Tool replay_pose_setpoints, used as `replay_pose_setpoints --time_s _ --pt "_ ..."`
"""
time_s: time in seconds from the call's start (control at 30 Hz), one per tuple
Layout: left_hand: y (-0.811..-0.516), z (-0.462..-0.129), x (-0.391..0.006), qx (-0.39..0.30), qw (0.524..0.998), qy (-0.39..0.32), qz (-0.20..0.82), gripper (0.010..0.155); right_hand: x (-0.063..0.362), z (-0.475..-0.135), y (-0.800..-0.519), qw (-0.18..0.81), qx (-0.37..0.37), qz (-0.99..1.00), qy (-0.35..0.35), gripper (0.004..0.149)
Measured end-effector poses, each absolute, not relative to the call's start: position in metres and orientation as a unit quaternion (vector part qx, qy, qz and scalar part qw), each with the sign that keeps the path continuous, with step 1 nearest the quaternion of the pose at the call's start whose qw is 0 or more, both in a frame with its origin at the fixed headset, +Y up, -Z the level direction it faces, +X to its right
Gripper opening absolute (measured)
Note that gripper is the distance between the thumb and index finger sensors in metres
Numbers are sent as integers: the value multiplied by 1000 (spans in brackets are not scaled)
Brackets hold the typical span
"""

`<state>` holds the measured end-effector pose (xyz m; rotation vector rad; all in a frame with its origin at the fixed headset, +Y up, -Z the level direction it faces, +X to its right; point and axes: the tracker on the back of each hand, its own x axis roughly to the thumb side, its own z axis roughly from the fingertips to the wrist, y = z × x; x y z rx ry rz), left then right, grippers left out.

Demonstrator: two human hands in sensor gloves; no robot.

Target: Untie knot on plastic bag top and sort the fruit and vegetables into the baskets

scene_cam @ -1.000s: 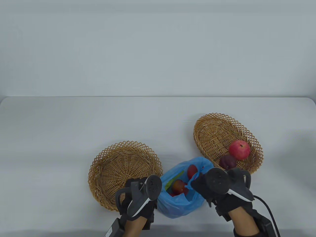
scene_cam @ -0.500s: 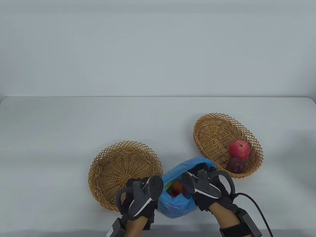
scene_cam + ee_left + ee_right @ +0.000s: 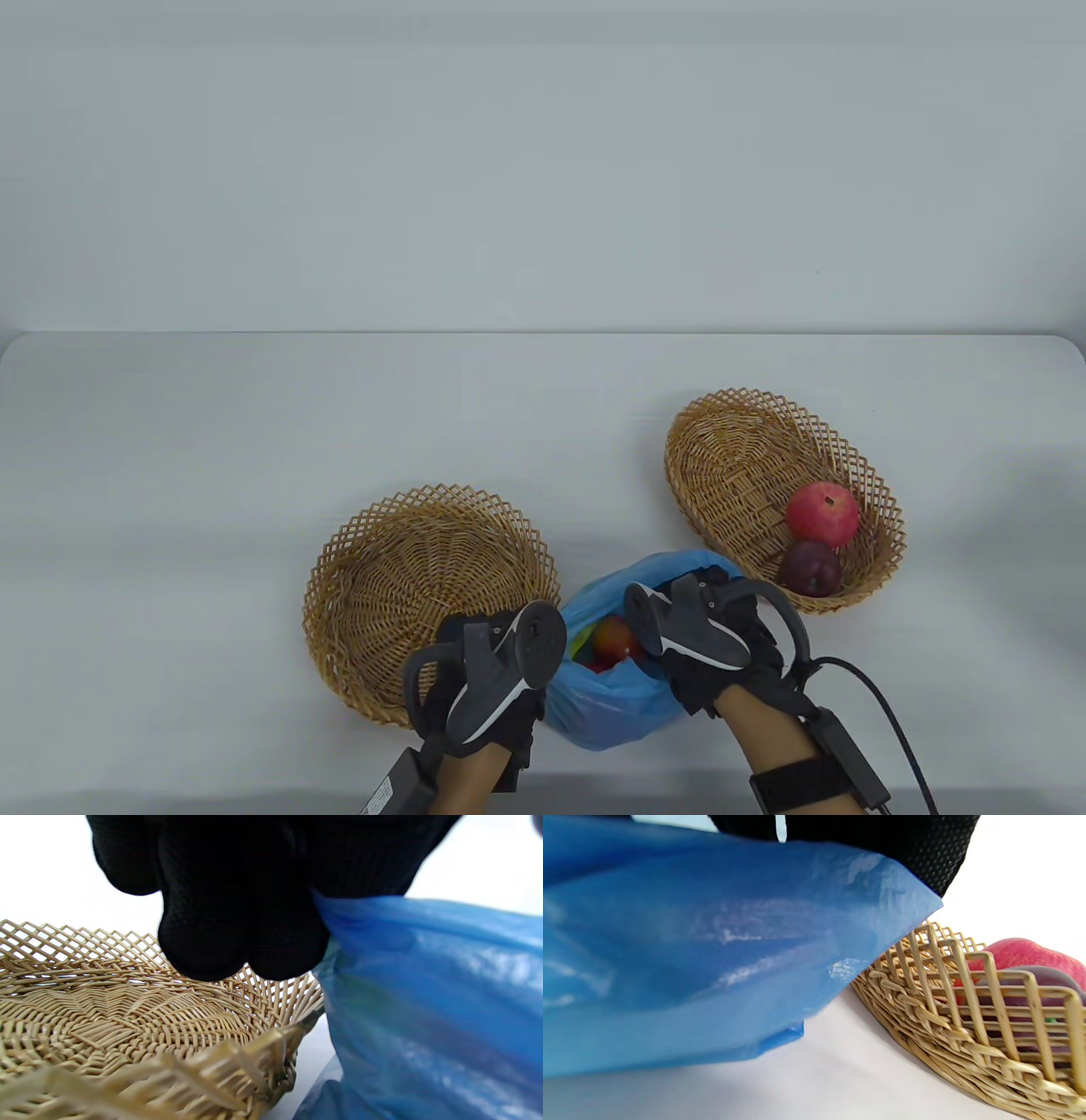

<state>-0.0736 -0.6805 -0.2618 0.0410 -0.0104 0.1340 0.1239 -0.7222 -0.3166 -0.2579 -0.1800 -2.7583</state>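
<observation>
left basket (image 3: 407,577) sits on the counter (image 3: 212,467), nothing visible in it. left hand (image 3: 488,679) is at the basket's near right rim; its fingers (image 3: 237,942) pinch the left edge of the blue plastic bag (image 3: 611,709). the bag stands between the two baskets, mouth open, a red fruit (image 3: 615,638) and something green visible inside. right hand (image 3: 721,649) reaches into the bag's right side; its fingers are hidden, so cannot tell whether it holds anything. right basket (image 3: 730,458) holds a red apple (image 3: 821,513) touching a dark purple plum (image 3: 810,567)
</observation>
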Motion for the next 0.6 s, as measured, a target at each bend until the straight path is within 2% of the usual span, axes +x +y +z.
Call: replay_pose_setpoints --time_s 0.13,0.43,0.6 --pt "-681 -262 -72 20 998 -6 60 42 125 -319 -726 164 -92 -980 -73 92" --pt "-681 -262 -71 19 998 -6 58 42 124 -318 -733 191 -100 -972 -96 101" --pt "-681 -262 -71 19 998 -6 58 42 120 -316 -736 204 -102 -971 -73 102"
